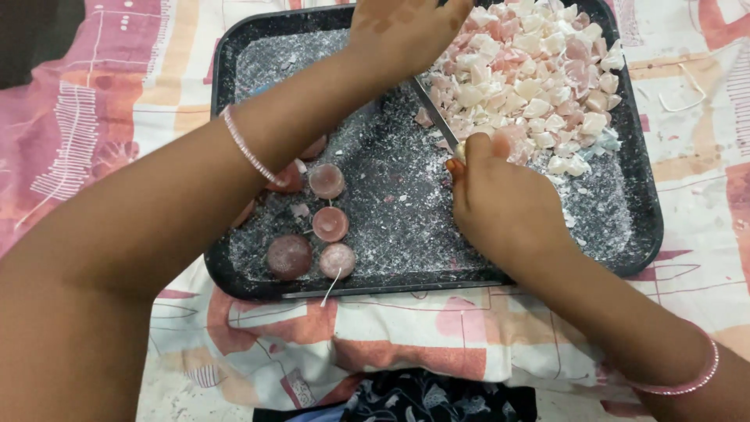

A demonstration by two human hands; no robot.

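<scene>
A black tray (637, 234) lies on a patterned cloth (117, 94) in pink, orange and white. The right hand (500, 203) is closed around a knife (434, 117), whose thin blade runs up and left from the fist toward the left hand (402, 31). The left hand lies fingers-down at the tray's far rim, over the blade's far end; whether it grips anything I cannot tell, as its fingers are cut off by the picture's edge.

Right of the blade a heap of chunks (531, 86), white and pale pink, fills the tray's far right corner and touches the right thumb. Left of the blade the tray floor is bare but dusted with white crumbs (391, 211).

Near the tray's near left corner sit small round pink candles (328, 223), close together; one at the near rim trails a white wick (331, 287) over the edge. The left forearm crosses above this cluster and hides part of it. A thin bangle (248, 148) circles the left wrist, and a pink one (687, 383) the right.

The open room lies in the tray's middle, between candles and blade. The near rim is free except for the wick. A dark patterned fabric (422, 398) shows at the bottom edge, below the cloth.
</scene>
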